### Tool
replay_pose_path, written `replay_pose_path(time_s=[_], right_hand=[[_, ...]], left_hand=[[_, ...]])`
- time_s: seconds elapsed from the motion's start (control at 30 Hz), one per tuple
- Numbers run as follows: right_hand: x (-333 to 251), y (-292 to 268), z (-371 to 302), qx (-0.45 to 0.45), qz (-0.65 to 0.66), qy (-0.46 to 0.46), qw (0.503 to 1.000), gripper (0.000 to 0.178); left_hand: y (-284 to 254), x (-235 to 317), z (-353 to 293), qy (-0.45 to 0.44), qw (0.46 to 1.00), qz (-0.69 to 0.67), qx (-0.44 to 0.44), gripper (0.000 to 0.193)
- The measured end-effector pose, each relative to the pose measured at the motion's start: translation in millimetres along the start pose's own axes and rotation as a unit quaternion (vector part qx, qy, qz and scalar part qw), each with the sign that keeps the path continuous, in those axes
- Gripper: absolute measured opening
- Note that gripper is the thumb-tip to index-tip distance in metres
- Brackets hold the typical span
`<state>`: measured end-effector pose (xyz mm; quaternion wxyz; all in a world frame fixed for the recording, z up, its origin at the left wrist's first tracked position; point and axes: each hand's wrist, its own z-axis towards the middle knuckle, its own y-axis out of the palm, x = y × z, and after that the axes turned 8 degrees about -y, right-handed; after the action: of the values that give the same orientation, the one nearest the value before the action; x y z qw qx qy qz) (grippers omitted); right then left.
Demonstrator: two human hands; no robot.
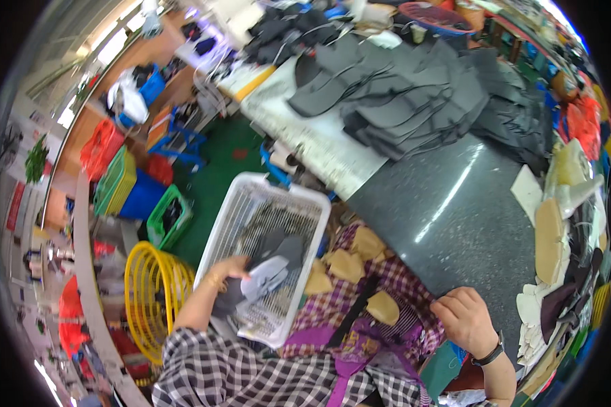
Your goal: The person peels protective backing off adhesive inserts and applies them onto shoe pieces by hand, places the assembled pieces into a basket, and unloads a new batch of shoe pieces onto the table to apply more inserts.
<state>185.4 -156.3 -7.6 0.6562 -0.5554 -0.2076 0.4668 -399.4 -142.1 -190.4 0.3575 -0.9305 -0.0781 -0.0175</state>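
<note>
My left hand (228, 271) reaches over the side of a white plastic basket (317, 230), its fingers stretched out and a little apart. Beside its fingertips lie dark grey cut pieces (282, 247) and a light grey piece (265, 277); whether it touches them I cannot tell. My right hand (465, 319) is at the table's near edge by my lap, fingers curled in. Anything inside them is hidden. Several beige curved pads (346, 266) lie on the plaid apron (414, 288) over my lap.
Overlapping dark grey, brim-shaped pieces (407, 88) cover the far part of the dark glossy table (455, 210). Beige and white pieces (550, 237) are heaped along its right side. Left of the white basket stand a yellow basket (136, 292) and a green crate (159, 220).
</note>
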Motion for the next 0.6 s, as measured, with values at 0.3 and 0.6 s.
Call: replay_pose_path(time_s=[0.3, 0.6], right_hand=[[17.6, -2.1, -0.7, 0.007, -0.011, 0.090, 0.996, 0.028], [134.3, -67.6, -86.1, 0.168, -0.350, 0.428, 0.816, 0.020]], left_hand=[[-275.9, 355.7, -12.5, 0.366, 0.768, -0.049, 0.522, 0.016], [-337.6, 304.3, 119.2, 0.275, 0.790, -0.122, 0.533, 0.025]])
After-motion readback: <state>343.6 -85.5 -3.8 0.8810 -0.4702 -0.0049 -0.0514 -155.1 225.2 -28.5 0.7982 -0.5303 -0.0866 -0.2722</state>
